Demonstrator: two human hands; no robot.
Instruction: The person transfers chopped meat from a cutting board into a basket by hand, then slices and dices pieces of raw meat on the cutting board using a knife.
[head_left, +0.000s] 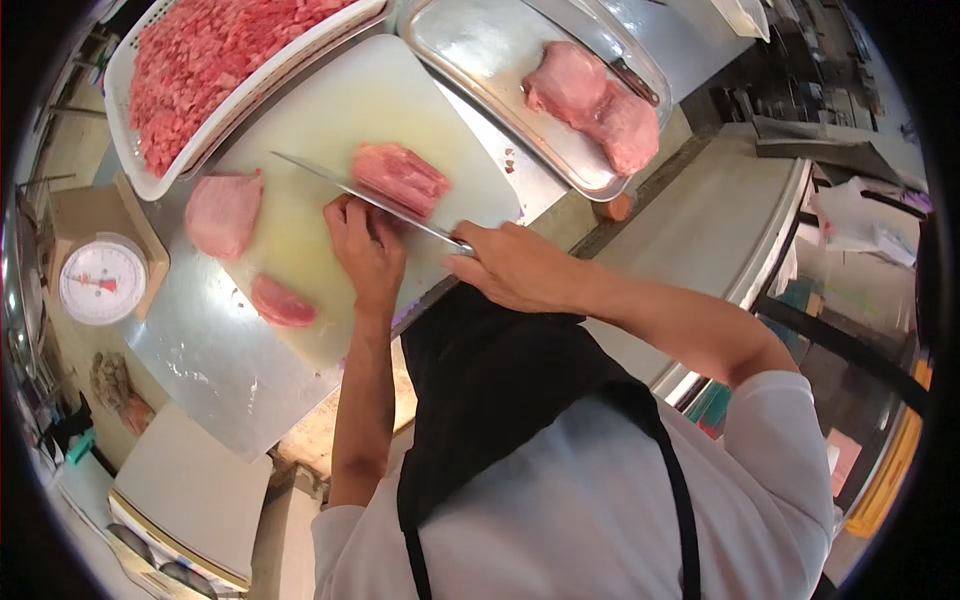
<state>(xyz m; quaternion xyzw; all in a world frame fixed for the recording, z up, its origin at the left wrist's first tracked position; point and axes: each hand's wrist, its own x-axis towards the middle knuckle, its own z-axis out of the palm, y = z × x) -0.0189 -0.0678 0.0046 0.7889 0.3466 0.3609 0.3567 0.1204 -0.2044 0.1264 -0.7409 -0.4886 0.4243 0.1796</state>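
White basket (pixel 153 187) holds apparently diced meat (pixel 200 80); tray (pixel 490 60), chunks (pixel 612 112); right hand (pixel 510 262), knife (pixel 385 202).

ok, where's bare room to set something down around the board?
Far end of the cutting board, between the mince tub and the metal tray; the tray's left half, beside its large meat; the specked steel table, between scale and board. Crowded: mid-board, where left hand, right hand, knife and meat block bunch together.
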